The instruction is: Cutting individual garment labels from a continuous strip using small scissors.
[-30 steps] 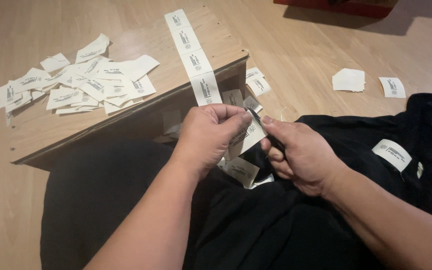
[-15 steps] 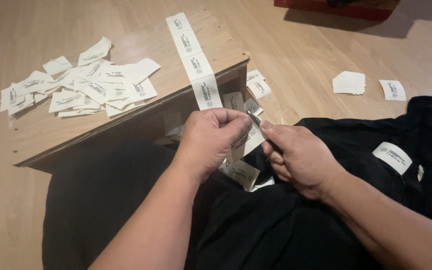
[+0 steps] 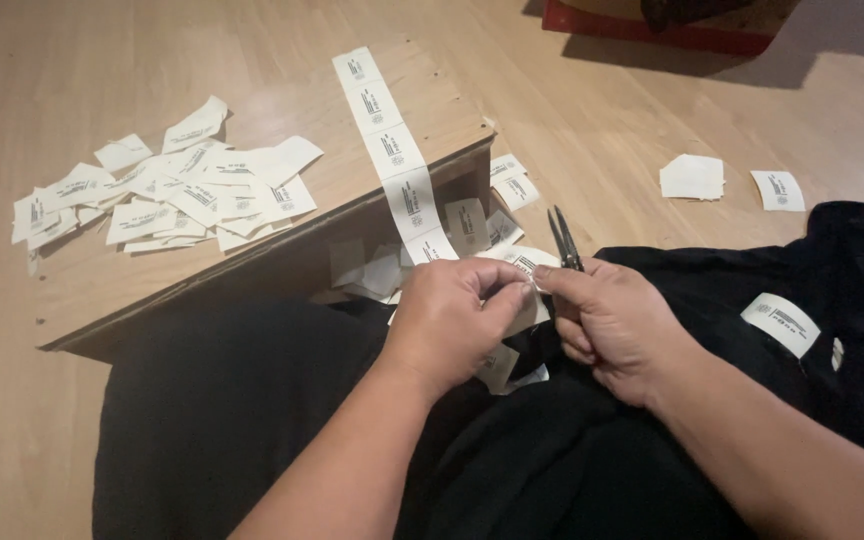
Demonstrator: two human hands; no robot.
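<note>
Wooden flooring (image 3: 202, 60) spreads around a person seated low, black cloth (image 3: 252, 420) across the lap and both bare forearms reaching forward. Nearest the viewer, the left hand (image 3: 447, 320) pinches the free end of a long strip of white printed labels (image 3: 392, 150), thumb and fingers closed narrow on it. Touching it on the right, the right hand (image 3: 617, 325) is closed around small dark scissors (image 3: 564, 238), whose blades point up and away and appear nearly shut, just beside the strip's end. Directly beneath the hands a few cut labels (image 3: 500, 365) lie on the cloth, and more sit in the shadow just beyond the knuckles. To the right of the right hand, a black garment (image 3: 852, 290) carries one white label (image 3: 780, 324). Beyond the left hand stands a low wooden table (image 3: 102, 290), the uncut strip running up across its top. Farther left on it, a loose pile of cut labels (image 3: 162, 190) suggests much cutting is done, though several labels remain joined on the strip. Far right, a small stack (image 3: 692, 177) rests on the floor.
</note>
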